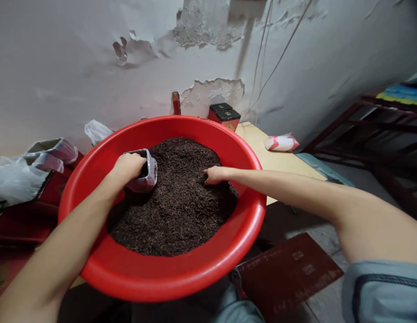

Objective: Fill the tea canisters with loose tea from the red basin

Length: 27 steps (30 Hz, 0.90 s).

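Observation:
A big red plastic basin (168,280) holds a broad heap of dark, dry loose tea leaves (181,206). At the left of the heap, my left hand (130,167) grips the rim of an open-topped container lined with clear plastic (148,181); its fingers reach over the edge and its base rests against the leaves. On the right side of the heap, my right hand (215,175) is curled with its fingertips sunk in the leaves, so the tips are hidden.
Plastic-lined red boxes (51,179) stand left of the basin. Behind it are a red box with a black lid (225,115) and a peeling wall (144,80). A pink-and-white packet (282,142) lies on the pale tabletop (252,134). Right stands a dark rack (363,121).

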{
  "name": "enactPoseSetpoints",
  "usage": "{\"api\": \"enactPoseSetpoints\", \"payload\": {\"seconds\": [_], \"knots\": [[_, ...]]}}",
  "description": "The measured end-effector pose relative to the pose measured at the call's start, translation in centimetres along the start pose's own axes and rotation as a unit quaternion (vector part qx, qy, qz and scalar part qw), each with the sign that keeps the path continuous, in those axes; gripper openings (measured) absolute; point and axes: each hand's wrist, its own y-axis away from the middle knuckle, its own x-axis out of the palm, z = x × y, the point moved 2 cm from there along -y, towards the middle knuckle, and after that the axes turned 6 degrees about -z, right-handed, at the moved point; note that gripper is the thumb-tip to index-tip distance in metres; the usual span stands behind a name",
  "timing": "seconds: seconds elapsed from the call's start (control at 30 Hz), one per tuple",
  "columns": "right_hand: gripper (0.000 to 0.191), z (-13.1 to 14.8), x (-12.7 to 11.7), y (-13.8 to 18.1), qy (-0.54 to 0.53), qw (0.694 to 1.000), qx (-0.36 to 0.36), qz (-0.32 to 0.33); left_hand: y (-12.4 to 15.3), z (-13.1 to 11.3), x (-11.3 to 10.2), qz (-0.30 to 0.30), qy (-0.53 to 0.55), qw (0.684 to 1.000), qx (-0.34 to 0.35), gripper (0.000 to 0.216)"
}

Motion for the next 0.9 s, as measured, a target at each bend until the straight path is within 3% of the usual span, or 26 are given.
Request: {"api": "enactPoseSetpoints", "payload": {"seconds": [0.13,0.23,0.33,0.43,0.5,0.67,0.73,0.8,0.9], "knots": [[0.06,0.2,-0.8,-0.3,-0.025,0.999,-0.025,0.011,0.1,0.1,0.2,-0.018,0.088,0.996,0.012,0.036],[0.056,0.6,-1.3,-0.6,-0.073,0.996,-0.059,-0.004,0.6,0.1,-0.2,-0.03,0.093,0.995,-0.029,0.035],[0.046,1.1,-2.0,-0.7,-0.119,0.987,-0.095,-0.052,1.0,-0.2,-0.5,-0.013,0.036,0.996,-0.083,0.033],[0.04,2.3,-3.4,-1.0,-0.165,0.974,-0.109,-0.108,0.9,-0.3,-0.4,0.026,0.092,0.994,-0.045,0.026],[0.035,4.2,-4.7,-1.3,-0.205,0.96,-0.122,-0.145,0.9,0.5,-0.5,0.015,0.159,0.986,-0.044,0.025],[0.026,12.8,-8.2,-3.2,-0.398,0.874,-0.173,-0.218,2.0,4.2,-1.0,-0.114,0.202,0.947,-0.222,0.03],[0.024,16.3,-9.2,-4.2,-0.433,0.846,-0.185,-0.25,2.6,5.1,-0.9,-0.136,0.217,0.928,-0.269,0.032],[0.019,19.1,-9.7,-5.1,-0.424,0.841,-0.185,-0.281,3.1,5.7,-0.7,-0.144,0.23,0.911,-0.31,0.033],[0.017,21.6,-9.4,-6.1,-0.385,0.86,-0.158,-0.295,3.4,6.3,-0.4,-0.154,0.246,0.89,-0.352,0.035]]}}
